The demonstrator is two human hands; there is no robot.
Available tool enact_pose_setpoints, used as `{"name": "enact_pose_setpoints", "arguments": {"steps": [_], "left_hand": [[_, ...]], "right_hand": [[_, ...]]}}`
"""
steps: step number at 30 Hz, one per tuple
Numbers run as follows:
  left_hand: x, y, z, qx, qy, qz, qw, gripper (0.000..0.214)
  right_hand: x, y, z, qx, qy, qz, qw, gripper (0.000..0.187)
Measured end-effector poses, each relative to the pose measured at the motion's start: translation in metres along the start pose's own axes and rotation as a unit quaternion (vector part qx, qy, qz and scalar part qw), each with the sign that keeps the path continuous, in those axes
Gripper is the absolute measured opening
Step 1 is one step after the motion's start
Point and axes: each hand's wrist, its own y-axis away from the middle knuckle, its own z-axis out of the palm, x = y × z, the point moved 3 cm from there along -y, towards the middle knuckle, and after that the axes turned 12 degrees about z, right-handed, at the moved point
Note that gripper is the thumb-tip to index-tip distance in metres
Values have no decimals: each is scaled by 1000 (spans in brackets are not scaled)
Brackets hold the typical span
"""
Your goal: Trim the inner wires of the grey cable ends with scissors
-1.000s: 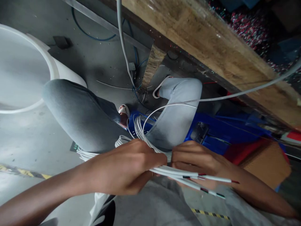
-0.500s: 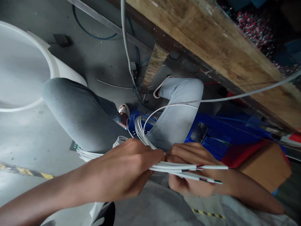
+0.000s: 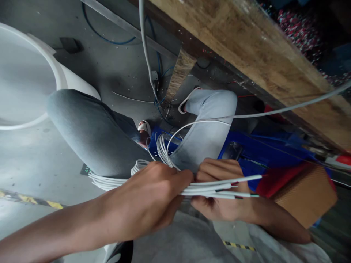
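My left hand (image 3: pixel 148 201) is closed round a bundle of white cables (image 3: pixel 214 187) held over my lap. My right hand (image 3: pixel 219 190) grips the same bundle just to the right, fingers curled under it. The cut cable ends (image 3: pixel 246 182) stick out to the right past my right hand, some showing red and dark cores. The bundle's loops (image 3: pixel 109 181) trail left behind my left wrist and curl up between my knees. One single white cable (image 3: pixel 287 108) runs from the coil up to the right edge.
My knees in grey trousers (image 3: pixel 90 131) frame a blue crate (image 3: pixel 274 153) on the concrete floor. A wooden bench edge (image 3: pixel 246 47) runs diagonally across the top. A large white tub (image 3: pixel 24 80) stands at left. A cardboard box (image 3: pixel 304 193) sits at right.
My right hand has turned under the bundle and slid slightly left. The cable ends have swung upward from pointing down-right to nearly level. My left hand has held its grip.
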Motion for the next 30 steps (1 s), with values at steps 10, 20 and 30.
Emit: {"name": "enact_pose_setpoints", "arguments": {"steps": [10,20,30], "left_hand": [[-2,-5,2,-8,2,-33,999,20],[-11,-11,5,0,-18,-51,999,20],[-16,-1,-11,25,98,-39,994,24]], "right_hand": [[6,-9,5,68,84,0,994,27],[17,-18,9,27,44,31,998,28],[24,-14,8,-148,-208,51,966,20]]}}
